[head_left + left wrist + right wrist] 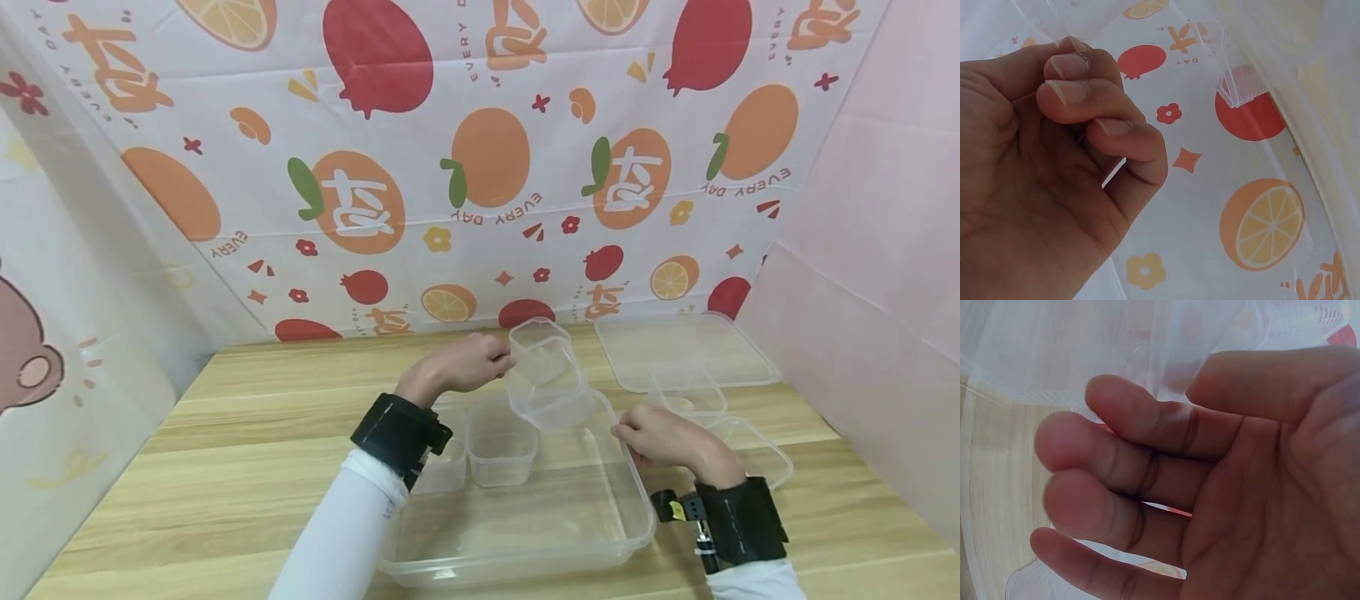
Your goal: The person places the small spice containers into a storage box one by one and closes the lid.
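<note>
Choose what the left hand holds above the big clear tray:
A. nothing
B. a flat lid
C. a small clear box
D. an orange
C: the left hand pinches the rim of a small clear box, tilted in the air above the big clear tray.

**Illumination and image quality across three views**

Head view: bright, even, diffuse light; shadows beneath the clear tray [517,517] on the counter [225,433] are faint and soft. Weak glare marks the tray rim. Straight edges bow toward the frame borders, showing wide-angle distortion. Left wrist view: the left hand [1054,169] is sharp, its palm side shaded; the printed backdrop [1260,225] beyond appears washed and hazy through plastic. Right wrist view: the right hand [1210,487] is soft and out of focus, the background overexposed.
</note>
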The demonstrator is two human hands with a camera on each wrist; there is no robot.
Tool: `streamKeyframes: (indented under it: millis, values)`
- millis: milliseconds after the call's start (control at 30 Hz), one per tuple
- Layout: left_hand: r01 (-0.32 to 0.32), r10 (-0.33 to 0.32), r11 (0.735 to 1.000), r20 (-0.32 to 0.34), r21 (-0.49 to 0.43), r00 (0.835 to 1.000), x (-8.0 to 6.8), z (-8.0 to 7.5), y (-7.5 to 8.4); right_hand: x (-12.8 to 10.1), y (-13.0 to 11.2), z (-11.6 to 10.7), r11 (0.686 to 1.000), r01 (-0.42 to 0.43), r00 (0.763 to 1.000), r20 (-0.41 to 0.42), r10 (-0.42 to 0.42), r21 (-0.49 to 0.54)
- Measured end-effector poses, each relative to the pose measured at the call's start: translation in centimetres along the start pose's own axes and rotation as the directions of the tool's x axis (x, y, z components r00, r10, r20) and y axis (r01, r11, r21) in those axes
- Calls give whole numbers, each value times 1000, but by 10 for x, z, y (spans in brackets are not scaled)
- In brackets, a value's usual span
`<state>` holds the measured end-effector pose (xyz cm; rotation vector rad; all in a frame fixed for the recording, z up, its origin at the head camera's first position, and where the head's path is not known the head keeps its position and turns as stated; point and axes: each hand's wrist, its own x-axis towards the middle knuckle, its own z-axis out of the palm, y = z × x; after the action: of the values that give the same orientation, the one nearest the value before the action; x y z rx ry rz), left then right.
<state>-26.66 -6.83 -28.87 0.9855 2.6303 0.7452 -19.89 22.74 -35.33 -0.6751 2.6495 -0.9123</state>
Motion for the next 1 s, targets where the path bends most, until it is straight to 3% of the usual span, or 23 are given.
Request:
streamKeyframes:
  millis: [533,1000]
  values:
    - [-6,8,999,45,-34,999,3,6,2,1,0,0,1000,0,1000,1,0,-4]
    - [-9,7,1000,56,28,998,7,11,4,1,0,0,1000,-2,1000,5,2,7]
